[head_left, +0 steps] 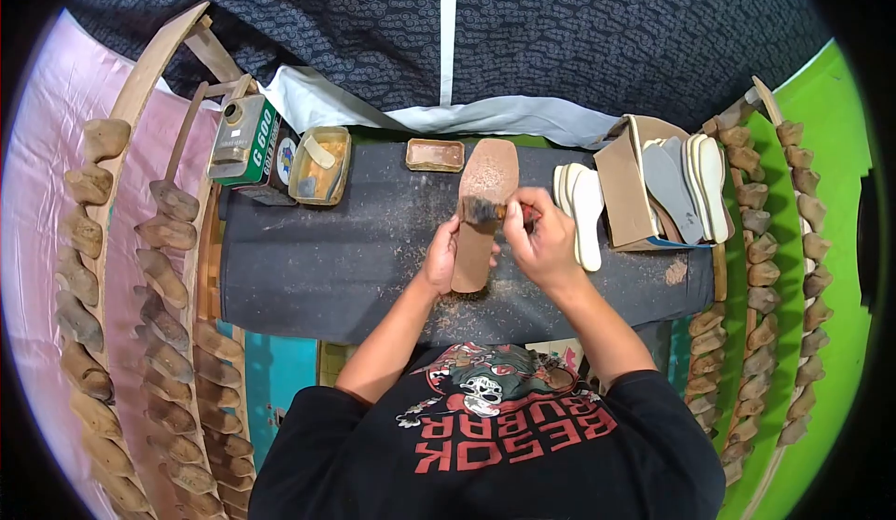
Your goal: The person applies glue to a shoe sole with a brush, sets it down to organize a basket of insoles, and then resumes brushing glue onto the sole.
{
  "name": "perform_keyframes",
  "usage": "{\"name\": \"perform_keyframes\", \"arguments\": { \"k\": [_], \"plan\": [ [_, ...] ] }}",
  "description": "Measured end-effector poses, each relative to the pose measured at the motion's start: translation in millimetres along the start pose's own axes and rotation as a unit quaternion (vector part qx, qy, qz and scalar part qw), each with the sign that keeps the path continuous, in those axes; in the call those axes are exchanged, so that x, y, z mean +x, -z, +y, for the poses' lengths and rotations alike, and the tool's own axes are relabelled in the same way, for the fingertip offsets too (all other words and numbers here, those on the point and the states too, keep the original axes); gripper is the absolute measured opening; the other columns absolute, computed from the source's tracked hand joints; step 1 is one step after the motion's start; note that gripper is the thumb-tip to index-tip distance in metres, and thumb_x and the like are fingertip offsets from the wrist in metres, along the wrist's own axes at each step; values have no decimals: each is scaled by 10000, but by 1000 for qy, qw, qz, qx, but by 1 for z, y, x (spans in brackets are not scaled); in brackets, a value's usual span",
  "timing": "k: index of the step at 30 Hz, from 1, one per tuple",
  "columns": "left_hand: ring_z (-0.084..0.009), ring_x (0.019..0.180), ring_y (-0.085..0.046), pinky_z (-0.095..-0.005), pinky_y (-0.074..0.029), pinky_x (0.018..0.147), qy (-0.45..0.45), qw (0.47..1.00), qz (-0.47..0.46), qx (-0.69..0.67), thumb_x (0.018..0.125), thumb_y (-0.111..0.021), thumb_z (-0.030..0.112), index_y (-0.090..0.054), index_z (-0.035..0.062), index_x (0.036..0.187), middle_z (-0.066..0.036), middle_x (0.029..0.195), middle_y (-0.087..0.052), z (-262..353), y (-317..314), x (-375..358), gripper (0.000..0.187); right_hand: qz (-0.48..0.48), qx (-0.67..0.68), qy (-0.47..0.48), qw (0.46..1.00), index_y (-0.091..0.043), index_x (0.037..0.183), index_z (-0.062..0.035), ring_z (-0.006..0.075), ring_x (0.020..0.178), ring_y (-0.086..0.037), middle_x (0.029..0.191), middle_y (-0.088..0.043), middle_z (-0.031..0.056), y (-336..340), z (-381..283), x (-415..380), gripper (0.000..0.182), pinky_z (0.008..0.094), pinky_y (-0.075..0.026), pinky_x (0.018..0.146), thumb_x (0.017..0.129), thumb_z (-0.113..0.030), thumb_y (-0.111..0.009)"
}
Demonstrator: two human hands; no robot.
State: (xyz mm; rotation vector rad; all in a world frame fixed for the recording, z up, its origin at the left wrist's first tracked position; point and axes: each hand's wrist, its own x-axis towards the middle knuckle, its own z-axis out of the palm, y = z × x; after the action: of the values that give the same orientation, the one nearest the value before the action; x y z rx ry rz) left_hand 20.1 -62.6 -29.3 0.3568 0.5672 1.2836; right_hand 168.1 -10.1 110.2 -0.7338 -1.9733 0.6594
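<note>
A brown shoe sole is held up over the dark table, its wide end pointing away from me. My left hand grips its left edge near the middle. In my right hand is a brush with a red and black handle, its dark bristles against the middle of the sole. Pale flecks dot the sole's wide end. A shallow tan tray sits just beyond the sole, to the left.
On the left stand a green and white can and a tan tub with tools. Pale insoles lie at right beside a cardboard box of more insoles. Brown crumbs litter the tablecloth. Racks of wooden shoe lasts flank both sides.
</note>
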Motion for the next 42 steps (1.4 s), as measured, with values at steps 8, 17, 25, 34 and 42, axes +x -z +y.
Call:
{"name": "perform_keyframes", "arguments": {
  "k": [8,17,25,34,42],
  "plan": [
    [-265,820,-702,-393,-571,778,-11,998,-36,41,1051,-246,491,-562,56,1309,-172,989,-714,-1,0,1,596,70,-33,26,997,-584,984,-18,201,561,-600,685,-611,105,-1,14,29,79,328,-464,524,950,-61,-640],
    [-257,838,-703,-396,-583,775,-58,997,47,-21,1047,-267,517,-571,59,1313,-140,1030,-719,24,-13,-1,610,4,-18,40,999,-594,997,-5,177,592,-698,704,-661,100,-6,-5,-10,72,304,-532,540,945,-30,-636],
    [-268,809,-706,-396,-580,774,-6,1000,-27,-16,1049,-269,520,-573,44,1282,-167,971,-711,10,3,2,611,90,-16,1,996,-612,987,5,158,606,-637,717,-645,92,-3,17,4,74,310,-499,563,941,-42,-646],
    [-264,815,-690,-398,-587,749,-34,998,-45,-29,1041,-300,493,-551,41,1351,-186,1071,-701,12,24,-5,603,76,-27,-67,994,-602,1000,2,74,632,-598,748,-643,41,2,48,28,106,235,-496,582,1020,-101,-586],
    [-242,871,-675,-404,-590,728,-108,991,38,-69,1054,-292,416,-508,46,1411,-151,1351,-601,6,36,-36,557,42,181,-220,958,-652,1053,8,80,646,-636,795,-698,63,-60,123,67,209,240,-511,578,1008,-196,-636]
  ]
}}
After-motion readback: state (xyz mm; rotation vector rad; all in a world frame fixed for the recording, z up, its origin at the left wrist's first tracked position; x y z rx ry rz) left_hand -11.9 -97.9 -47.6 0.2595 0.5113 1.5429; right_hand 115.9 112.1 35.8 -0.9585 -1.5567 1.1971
